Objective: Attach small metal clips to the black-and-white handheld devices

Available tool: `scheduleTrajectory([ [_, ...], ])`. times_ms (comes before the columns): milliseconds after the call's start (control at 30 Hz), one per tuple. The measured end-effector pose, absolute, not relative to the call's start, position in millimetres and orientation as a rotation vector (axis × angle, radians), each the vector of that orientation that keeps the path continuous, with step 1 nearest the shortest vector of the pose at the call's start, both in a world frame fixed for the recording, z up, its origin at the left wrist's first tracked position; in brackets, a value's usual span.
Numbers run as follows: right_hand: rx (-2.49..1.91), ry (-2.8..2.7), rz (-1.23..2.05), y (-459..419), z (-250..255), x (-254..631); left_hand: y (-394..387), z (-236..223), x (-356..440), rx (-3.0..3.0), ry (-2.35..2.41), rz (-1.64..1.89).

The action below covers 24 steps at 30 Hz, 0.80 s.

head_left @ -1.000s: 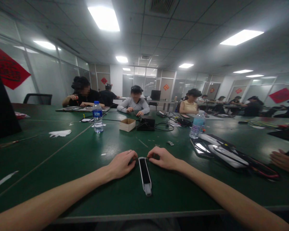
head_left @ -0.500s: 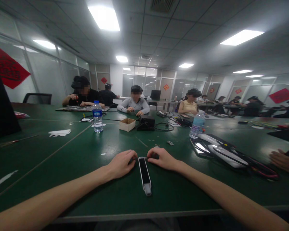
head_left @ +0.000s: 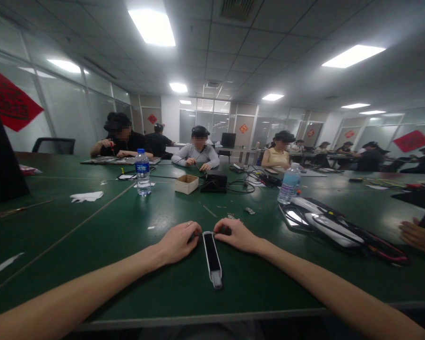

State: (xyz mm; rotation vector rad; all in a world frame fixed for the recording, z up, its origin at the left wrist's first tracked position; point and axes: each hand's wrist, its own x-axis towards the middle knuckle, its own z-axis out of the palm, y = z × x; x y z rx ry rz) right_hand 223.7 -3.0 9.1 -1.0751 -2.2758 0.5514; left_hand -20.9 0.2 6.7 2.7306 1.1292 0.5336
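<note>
A slim, long device (head_left: 212, 257) with a black face, a white rim and a grey tip lies flat on the green table (head_left: 134, 293). Its grey tip points toward me. Beside its far end on the left rests my left hand (head_left: 179, 242), fingers loosely bent, with a gap between thumb and fingers. My right hand (head_left: 239, 234) mirrors it on the other side, thumb and forefinger curved around a gap. I see nothing held in either hand. Whether the fingertips touch the device's rim is too small to tell.
Water bottles stand ahead, one at left (head_left: 143, 172) and one at right (head_left: 289, 184). Between them are an open small box (head_left: 186, 184) and a black box (head_left: 213, 182) with cables. White devices (head_left: 335, 229) lie right, near another person's hand (head_left: 420, 236). Several people sit beyond.
My hands and the device keep practically the same places. The whole view has shifted very slightly. At the right edge the other person's hand has moved a little.
</note>
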Motion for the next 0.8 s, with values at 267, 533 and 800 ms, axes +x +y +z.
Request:
scheduleTrajectory([
  [267,-1.071,-2.299,0.499,-3.6,9.8,220.2,1.6,5.4,-21.1,2.750,1.121,0.546],
  [533,-1.063,-2.324,0.445,-1.2,7.6,221.4,2.8,4.2,-23.1,2.745,1.128,0.541],
  [800,-1.056,-2.331,0.436,0.5,6.6,222.5,1.6,6.3,-22.3,2.722,1.134,0.530],
])
